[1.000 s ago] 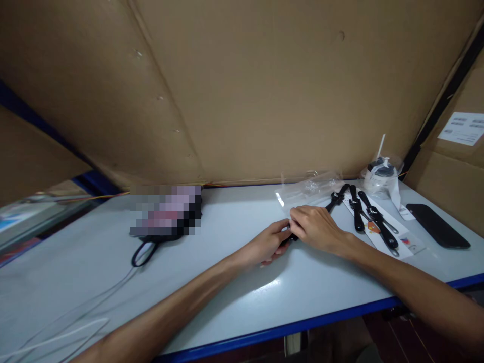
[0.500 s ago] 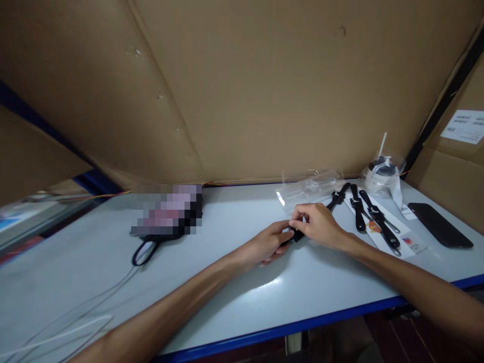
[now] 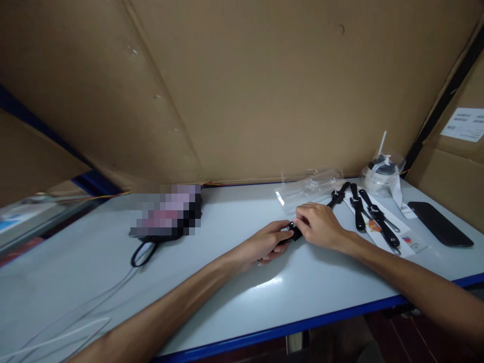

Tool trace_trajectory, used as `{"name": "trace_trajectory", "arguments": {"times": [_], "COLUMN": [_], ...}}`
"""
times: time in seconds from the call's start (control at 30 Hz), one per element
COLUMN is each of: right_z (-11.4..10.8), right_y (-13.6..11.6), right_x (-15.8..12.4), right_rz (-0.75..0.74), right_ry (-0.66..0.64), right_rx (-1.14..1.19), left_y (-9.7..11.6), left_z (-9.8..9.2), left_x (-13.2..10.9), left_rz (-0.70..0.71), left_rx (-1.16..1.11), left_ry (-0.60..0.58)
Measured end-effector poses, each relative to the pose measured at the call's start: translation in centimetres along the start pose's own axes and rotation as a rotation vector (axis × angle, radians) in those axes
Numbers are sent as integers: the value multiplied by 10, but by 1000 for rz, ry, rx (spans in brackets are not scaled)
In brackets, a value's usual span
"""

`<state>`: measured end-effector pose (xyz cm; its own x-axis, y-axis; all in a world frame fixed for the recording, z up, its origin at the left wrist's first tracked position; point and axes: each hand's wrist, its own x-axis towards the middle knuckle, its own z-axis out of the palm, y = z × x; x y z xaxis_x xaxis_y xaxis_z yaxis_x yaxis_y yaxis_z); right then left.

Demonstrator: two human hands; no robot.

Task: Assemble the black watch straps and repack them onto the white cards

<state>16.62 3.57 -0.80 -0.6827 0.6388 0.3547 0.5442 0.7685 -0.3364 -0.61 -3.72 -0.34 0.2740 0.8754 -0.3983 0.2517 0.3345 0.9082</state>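
Both hands meet near the middle of the pale bench (image 3: 227, 297), closed together on 1 black watch (image 3: 294, 231). The left hand (image 3: 266, 243) lies low on the surface with its fingers curled around the near end of the watch, and the right hand (image 3: 320, 225) pinches the watch body from the far side with thumb and fingertips; most of the strap on that side is hidden under the right hand, with its far end (image 3: 338, 195) showing beyond the knuckles. Just to the right of the hands, 2 more black watches (image 3: 372, 214) lie stretched out side by side on a white printed sheet (image 3: 410, 242). A crumpled clear plastic bag (image 3: 308, 187) sits just behind the hands, touching the cardboard wall (image 3: 264, 91) at the back. Another small clear bag with something dark inside (image 3: 382, 169) stands near the right corner, and a black phone (image 3: 440, 224) lies flat to its right. Well to the left, a dark pouch with a loop strap (image 3: 145, 249) rests on the bench, and thin white cables (image 3: 56, 335) trail across the near left corner.
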Motion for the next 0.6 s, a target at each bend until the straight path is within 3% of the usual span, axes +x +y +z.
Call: {"name": "trace_trajectory", "arguments": {"times": [0.47,0.6], "right_z": [-4,-8], "right_y": [4,5], "right_x": [2,2], "right_rz": [-16,-49], "right_ry": [33,-17], "right_rx": [158,236], "left_y": [2,2], "left_z": [1,1], "left_x": [-2,-2], "left_rz": [5,4], "left_rx": [10,-3], "left_ry": [20,21]}}
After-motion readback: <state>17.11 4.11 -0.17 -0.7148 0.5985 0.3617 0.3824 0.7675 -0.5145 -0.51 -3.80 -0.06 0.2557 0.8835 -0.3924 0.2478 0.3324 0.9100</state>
